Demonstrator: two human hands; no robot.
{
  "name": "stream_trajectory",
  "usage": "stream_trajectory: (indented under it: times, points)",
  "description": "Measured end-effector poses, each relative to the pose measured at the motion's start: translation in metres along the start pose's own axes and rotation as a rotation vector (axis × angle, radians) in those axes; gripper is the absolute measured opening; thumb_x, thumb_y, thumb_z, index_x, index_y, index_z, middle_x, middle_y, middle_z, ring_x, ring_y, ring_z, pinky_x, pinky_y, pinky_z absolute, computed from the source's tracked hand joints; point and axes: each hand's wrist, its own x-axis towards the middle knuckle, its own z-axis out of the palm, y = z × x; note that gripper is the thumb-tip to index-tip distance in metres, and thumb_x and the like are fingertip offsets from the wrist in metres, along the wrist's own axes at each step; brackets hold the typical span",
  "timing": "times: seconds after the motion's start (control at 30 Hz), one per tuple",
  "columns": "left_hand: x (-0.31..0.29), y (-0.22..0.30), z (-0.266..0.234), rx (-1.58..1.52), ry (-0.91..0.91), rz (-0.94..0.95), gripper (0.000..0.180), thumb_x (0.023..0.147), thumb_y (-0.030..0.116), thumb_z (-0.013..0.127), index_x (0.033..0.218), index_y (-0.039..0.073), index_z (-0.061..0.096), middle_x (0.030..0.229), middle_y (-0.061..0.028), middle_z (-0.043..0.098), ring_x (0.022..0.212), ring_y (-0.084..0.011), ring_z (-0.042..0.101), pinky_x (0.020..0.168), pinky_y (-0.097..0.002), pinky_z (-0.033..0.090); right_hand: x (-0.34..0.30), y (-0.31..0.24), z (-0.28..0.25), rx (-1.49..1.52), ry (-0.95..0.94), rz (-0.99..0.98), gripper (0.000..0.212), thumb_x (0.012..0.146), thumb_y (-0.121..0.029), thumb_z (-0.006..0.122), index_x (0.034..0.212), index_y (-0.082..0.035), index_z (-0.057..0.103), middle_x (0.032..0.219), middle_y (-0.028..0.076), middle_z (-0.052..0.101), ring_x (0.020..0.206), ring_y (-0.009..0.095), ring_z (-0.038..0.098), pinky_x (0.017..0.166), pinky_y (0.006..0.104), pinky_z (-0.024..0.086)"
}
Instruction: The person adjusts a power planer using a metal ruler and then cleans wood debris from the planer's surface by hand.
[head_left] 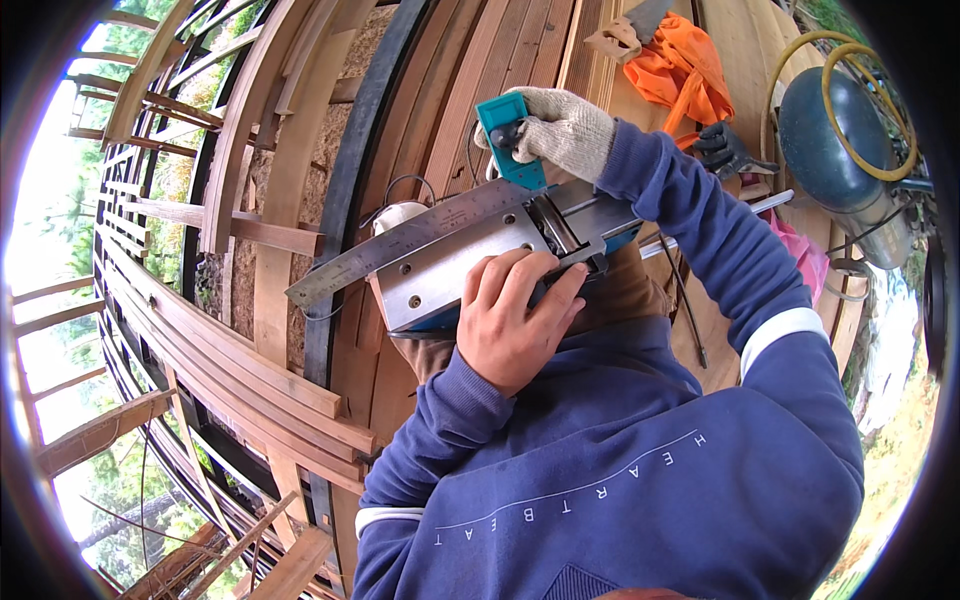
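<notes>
An upturned electric planer (pixel 455 275) rests across my lap, its flat metal sole and cutter drum (pixel 556 222) facing up. My bare left hand (pixel 515 315) holds its near side, fingers bent over the edge close to the drum. Across the sole lies the steel blade (pixel 400 245) of a try square, reaching past the planer's left end. My right hand (pixel 568 135), in an off-white knit glove, is closed around the square's teal handle (pixel 500 115) at the far side. A dark rounded bit shows at the gloved fingers; what it is I cannot tell.
Long wooden boards (pixel 500 50) form the deck, and stacked planks (pixel 230 350) lie at left beside a dark beam (pixel 350 170). At far right are a handsaw (pixel 615 40), orange cloth (pixel 685 75), dark glove (pixel 725 150), pink cloth (pixel 800 250) and dark tank (pixel 830 125) with a yellow hose (pixel 905 130).
</notes>
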Motion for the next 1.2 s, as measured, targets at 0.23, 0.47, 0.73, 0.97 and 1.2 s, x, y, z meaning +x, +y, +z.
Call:
stream_trajectory:
  times: [0.23,0.47,0.73,0.97,1.2]
  points:
    - [-0.001,-0.001,0.001,-0.006,-0.005,-0.006,0.041,0.072,0.023,0.087,0.112,0.019,0.076,0.110,-0.0026,0.064,0.103,-0.0263,0.064,0.092,-0.0424,0.050,-0.001,-0.003,0.001,-0.027,0.035,0.022,0.032,0.097,0.003,0.051,0.126,-0.005,0.064,0.116,0.006,0.072,0.102,0.014,0.069,0.095,0.0298,0.056]
    - [-0.002,-0.002,0.000,-0.001,0.004,-0.015,0.043,0.072,0.023,0.088,0.113,0.021,0.076,0.110,-0.0026,0.064,0.104,-0.0263,0.064,0.093,-0.0424,0.049,0.000,0.001,0.001,0.048,0.039,0.039,0.029,0.098,-0.004,0.059,0.126,-0.007,0.066,0.112,0.002,0.073,0.102,0.012,0.067,0.096,0.0315,0.056]
    - [-0.001,-0.001,-0.001,-0.010,-0.007,-0.027,0.044,0.072,0.023,0.088,0.114,0.021,0.076,0.110,-0.0027,0.065,0.105,-0.0266,0.064,0.093,-0.0423,0.049,0.000,0.005,0.000,0.094,0.043,0.041,0.030,0.097,-0.005,0.060,0.127,-0.007,0.066,0.111,0.001,0.072,0.099,0.011,0.067,0.092,0.0298,0.057]
    - [0.000,-0.001,0.000,-0.015,-0.012,-0.037,0.043,0.071,0.023,0.088,0.113,0.020,0.076,0.110,-0.0027,0.064,0.105,-0.0263,0.064,0.094,-0.0424,0.050,0.001,0.010,-0.002,0.078,0.049,0.036,0.028,0.099,-0.007,0.059,0.127,-0.008,0.066,0.111,0.001,0.072,0.095,0.009,0.066,0.090,0.0290,0.057]
    - [0.001,-0.002,0.000,-0.019,-0.006,-0.044,0.043,0.070,0.022,0.088,0.112,0.019,0.077,0.109,-0.0027,0.064,0.104,-0.0261,0.064,0.093,-0.0421,0.050,0.001,0.004,-0.001,0.013,0.037,0.017,0.028,0.099,-0.007,0.059,0.126,-0.007,0.066,0.110,0.001,0.072,0.095,0.008,0.066,0.088,0.0283,0.057]
